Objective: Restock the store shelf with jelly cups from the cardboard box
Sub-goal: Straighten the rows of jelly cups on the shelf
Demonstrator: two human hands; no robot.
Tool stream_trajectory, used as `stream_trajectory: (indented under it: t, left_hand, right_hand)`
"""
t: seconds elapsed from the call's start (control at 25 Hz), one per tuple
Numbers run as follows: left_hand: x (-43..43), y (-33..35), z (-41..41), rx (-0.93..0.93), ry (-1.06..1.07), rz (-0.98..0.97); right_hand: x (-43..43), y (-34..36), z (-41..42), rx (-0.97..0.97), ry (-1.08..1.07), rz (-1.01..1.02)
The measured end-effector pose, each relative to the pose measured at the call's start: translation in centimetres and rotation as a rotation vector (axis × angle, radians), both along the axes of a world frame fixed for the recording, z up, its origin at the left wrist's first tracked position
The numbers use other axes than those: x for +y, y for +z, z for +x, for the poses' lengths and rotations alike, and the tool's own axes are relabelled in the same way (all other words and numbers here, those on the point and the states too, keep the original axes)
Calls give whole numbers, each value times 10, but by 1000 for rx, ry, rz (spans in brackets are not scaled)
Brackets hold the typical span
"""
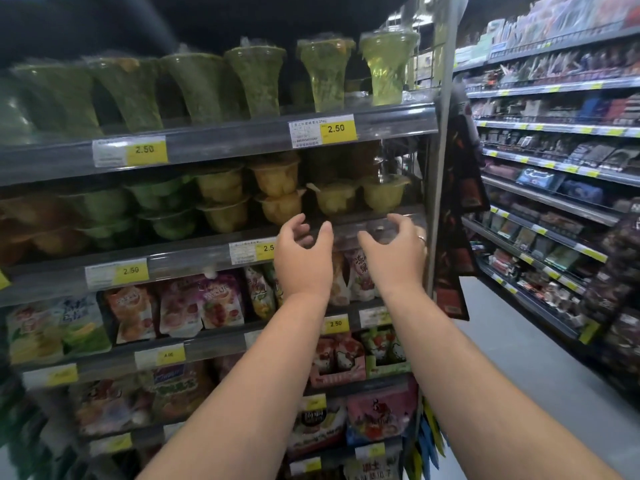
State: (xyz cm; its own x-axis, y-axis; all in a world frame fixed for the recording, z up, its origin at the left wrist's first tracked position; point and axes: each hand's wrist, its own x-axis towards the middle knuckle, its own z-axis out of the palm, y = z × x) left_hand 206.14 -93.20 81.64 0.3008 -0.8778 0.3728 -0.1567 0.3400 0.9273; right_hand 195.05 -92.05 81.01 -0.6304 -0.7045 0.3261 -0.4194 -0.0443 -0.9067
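Store aisles run off to the right, and straight ahead stands a shelf unit (221,140) packed with sweets. Both bare hands are raised in front of its second tier, and neither holds anything. The left hand (304,251) has its fingers (294,225) curled loosely and spread, thumb apart, and the right hand (398,251) mirrors it, palm turned inward, a ring on one finger. Both are released, shaped as if around a cup but grasping nothing.

Just above and beyond the fingertips sit two pale jelly cups (360,197), single height at the shelf's right end. To the left of the fingers the yellow and green cups (221,199) are stacked two high, so the low pair probably marks the gap being filled. Tall green cups (325,77) line the tier well above the hands; bagged sweets (180,303) hang below the wrists.

No cardboard box shows anywhere in view, so the supply must lie outside it. The cupped, facing palms suggest hands either just off a placed cup or about to straighten one; which, cannot be told.
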Motion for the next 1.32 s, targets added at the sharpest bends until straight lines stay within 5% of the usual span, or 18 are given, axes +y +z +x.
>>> stream_trajectory:
  t: [0.2,0.64,0.8,1.32]
  left_hand:
    - [48,-23,82,81,-201,88]
    - [102,-140,285,134,-198,387]
    - [117,-194,340,341,-134,559]
    - [173,-452,417,573,242,1025]
  right_hand:
    - [45,-24,80,-163,139,-51]
    - [102,-136,277,-262,307,225]
    - [112,-192,329,-367,412,358]
    - [125,-464,397,-378,586,909]
